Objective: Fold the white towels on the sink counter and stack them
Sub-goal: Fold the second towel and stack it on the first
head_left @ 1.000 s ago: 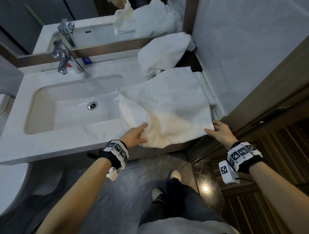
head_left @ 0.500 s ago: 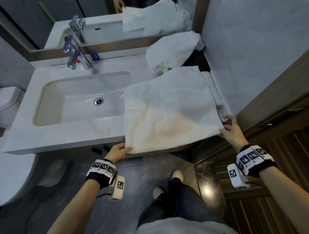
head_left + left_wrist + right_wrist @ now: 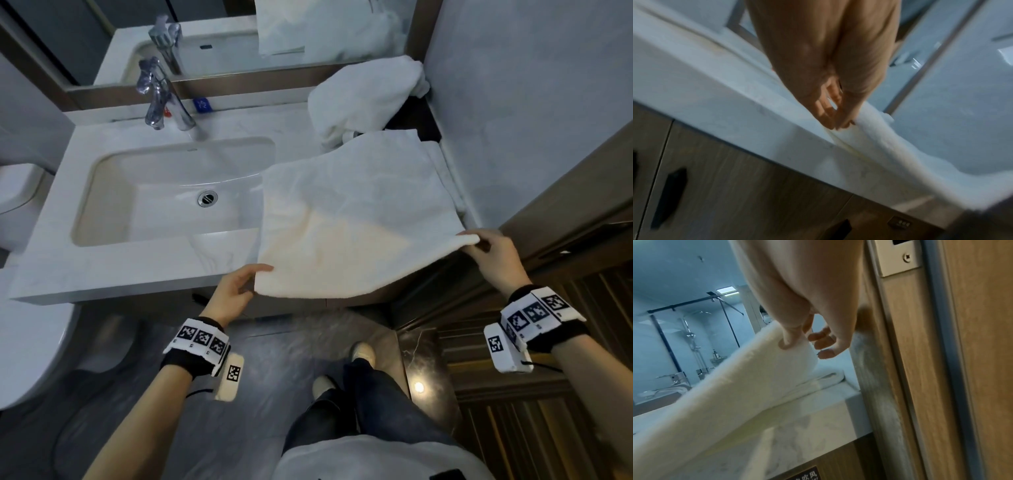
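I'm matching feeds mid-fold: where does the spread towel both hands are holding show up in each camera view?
Head: spread towel centre-right, over the counter, near corners pinched by left hand and right hand.
Left wrist: its edge runs lower right from the fingers.
Right wrist: a band from the thumb to lower left.
Shared landmark: the counter's front edge.

— What's the room like?
— Pale wall (image 3: 513,102) on the right, mirror (image 3: 239,41) behind a chrome tap (image 3: 157,99).
— And below?
— Dark grey floor (image 3: 274,359), wood cabinet (image 3: 735,186), toilet (image 3: 27,325) at left.
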